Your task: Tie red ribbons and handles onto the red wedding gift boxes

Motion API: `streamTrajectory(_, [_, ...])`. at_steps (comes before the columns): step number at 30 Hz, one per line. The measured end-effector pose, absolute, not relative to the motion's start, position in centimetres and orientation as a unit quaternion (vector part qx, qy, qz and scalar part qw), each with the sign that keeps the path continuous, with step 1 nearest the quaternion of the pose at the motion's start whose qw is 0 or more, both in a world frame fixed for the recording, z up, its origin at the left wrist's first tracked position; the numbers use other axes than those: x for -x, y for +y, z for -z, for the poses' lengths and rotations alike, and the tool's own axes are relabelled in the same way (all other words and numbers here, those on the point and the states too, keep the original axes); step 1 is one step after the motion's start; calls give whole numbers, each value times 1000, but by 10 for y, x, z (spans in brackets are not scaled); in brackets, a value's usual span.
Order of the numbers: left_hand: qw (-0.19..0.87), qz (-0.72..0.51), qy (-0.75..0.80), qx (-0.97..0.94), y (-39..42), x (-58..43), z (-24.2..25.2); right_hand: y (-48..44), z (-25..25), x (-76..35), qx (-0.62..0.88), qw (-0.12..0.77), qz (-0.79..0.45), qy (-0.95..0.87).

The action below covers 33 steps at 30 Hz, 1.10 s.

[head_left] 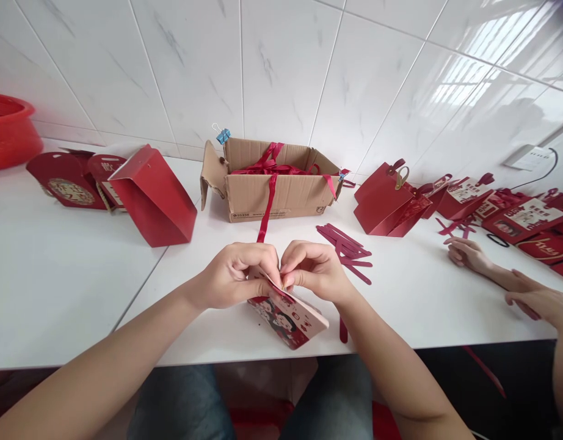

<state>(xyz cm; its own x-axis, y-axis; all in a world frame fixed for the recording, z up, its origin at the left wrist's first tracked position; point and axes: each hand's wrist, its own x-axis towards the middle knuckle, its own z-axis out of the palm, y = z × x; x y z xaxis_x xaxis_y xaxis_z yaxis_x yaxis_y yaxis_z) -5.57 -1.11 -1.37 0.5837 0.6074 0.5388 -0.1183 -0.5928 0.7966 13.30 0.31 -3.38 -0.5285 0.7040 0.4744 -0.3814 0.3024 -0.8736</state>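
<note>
— Which colours is the printed paper piece (286, 318) in the left hand (238, 272) showing?
— It is showing red and pale pink, with black-haired cartoon figures.
— And beyond the right hand (316, 269)?
— The strips (348, 249) are showing dark red.

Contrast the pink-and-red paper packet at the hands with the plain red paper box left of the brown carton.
The packet bears cartoon figures; the box shows plain faces. The left hand holds the packet; the box rests on the white table. Both show red.
</note>
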Motion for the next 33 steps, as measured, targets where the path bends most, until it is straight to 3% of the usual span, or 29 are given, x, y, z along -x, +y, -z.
streamTrajectory(6, [407,-465,189,-763,-11,54,20,7,31,-136,162,477,-581,-640])
streamTrajectory(17, [120,-576,244,-771,-5,51,30,8,36,-144,172,546,-420,-704])
streamTrajectory(22, [87,-596,251,-758,-6,48,38,-1,33,-134,215,533,-324,-752])
streamTrajectory(27, [75,-614,181,-765,-2,47,40,-6,34,-130,227,539,-331,-741])
streamTrajectory(33, [5,-641,228,-733,-3,50,41,-4,30,-135,206,524,-300,-770])
